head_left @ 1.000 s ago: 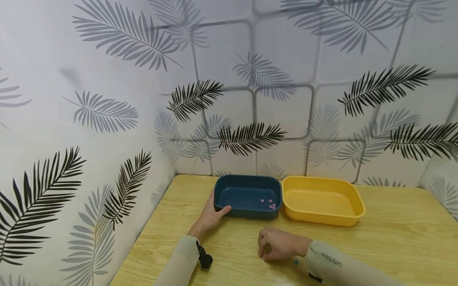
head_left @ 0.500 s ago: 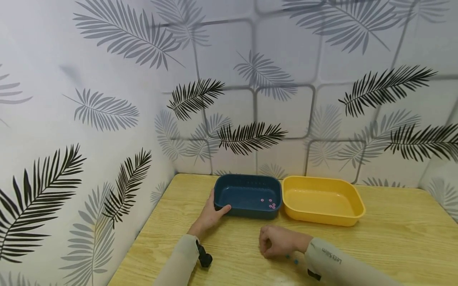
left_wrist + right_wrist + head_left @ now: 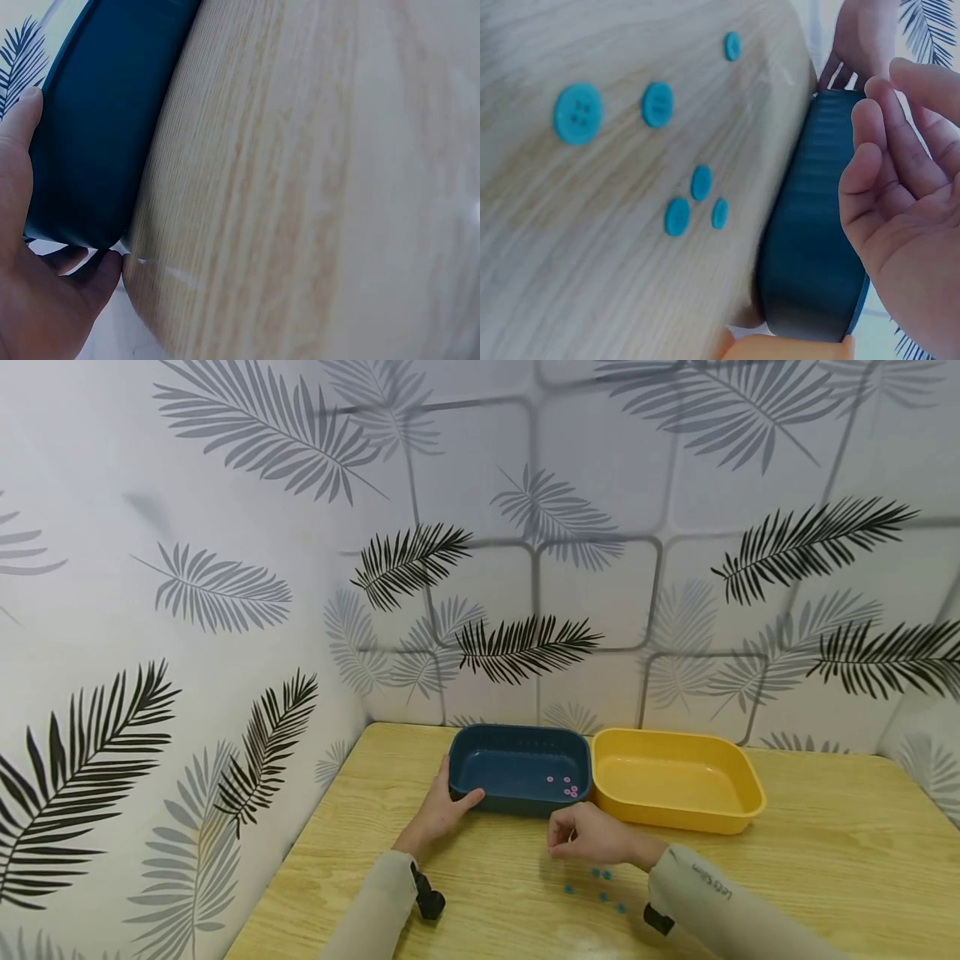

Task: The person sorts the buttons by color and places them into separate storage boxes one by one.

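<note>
My left hand (image 3: pixel 438 808) grips the left end of a dark blue plastic bin (image 3: pixel 517 805); in the left wrist view the thumb lies along the bin's side (image 3: pixel 97 135) and the fingers curl round its corner. Several small pink buttons (image 3: pixel 567 792) lie inside the bin toward its right end. My right hand (image 3: pixel 588 835) is above the table just in front of the blue bin, thumb and forefinger brought tip to tip. I cannot tell whether a small thing is pinched between them. Several teal buttons (image 3: pixel 578 114) lie on the table below the right hand.
A yellow bin (image 3: pixel 678 777) stands right beside the blue one, both near the back edge of the wooden table (image 3: pixel 840 860). Behind them rises a leaf-patterned wall (image 3: pixel 600 610), with another wall surface at the left.
My right hand has risen from the tabletop and moved away from me toward the bins, uncovering more teal buttons. The left hand stays on the blue bin.
</note>
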`<control>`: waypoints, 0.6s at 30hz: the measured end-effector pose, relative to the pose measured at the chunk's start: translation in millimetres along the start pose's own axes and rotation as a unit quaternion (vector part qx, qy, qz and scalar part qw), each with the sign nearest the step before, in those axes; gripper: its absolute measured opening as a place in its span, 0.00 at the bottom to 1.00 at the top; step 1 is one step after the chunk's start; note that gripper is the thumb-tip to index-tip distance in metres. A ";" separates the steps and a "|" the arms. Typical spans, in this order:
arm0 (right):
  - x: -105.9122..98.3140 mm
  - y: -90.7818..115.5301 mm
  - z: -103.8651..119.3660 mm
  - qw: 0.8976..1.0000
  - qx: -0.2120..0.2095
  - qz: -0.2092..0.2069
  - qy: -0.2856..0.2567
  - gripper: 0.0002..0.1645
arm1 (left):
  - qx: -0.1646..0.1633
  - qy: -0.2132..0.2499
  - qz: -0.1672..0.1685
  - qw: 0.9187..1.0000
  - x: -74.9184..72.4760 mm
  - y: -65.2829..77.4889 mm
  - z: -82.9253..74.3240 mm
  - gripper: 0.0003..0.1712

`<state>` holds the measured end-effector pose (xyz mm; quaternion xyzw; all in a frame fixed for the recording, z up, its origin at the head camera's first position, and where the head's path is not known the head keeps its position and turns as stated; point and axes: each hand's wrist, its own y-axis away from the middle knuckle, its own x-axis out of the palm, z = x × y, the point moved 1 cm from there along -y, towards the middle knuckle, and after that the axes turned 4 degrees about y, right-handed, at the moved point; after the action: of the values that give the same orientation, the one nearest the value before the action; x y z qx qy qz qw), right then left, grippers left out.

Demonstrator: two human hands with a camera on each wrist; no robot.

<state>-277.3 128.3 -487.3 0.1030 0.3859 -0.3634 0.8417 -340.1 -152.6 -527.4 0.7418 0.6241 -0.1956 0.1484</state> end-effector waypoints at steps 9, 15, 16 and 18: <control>-13.3 0.1 4.6 0.999 0.012 -0.034 -0.018 0.06 | 0.009 -0.010 -0.001 1.000 -0.4 2.3 -3.4 0.56; -24.2 1.0 9.1 0.997 0.016 -0.057 -0.043 0.02 | 0.013 -0.006 0.001 1.000 -0.7 5.0 -6.1 0.55; -25.7 1.0 8.9 0.997 0.017 -0.062 -0.044 0.03 | 0.013 -0.007 0.001 1.000 -0.7 5.2 -6.3 0.55; -28.0 0.7 7.5 0.996 0.024 -0.069 -0.044 0.03 | 0.012 -0.007 0.003 1.000 -0.8 5.6 -6.4 0.55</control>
<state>-284.8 140.3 -461.9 0.0800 0.3463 -0.4337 0.8280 -334.0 -151.4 -521.5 0.7439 0.6185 -0.2081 0.1442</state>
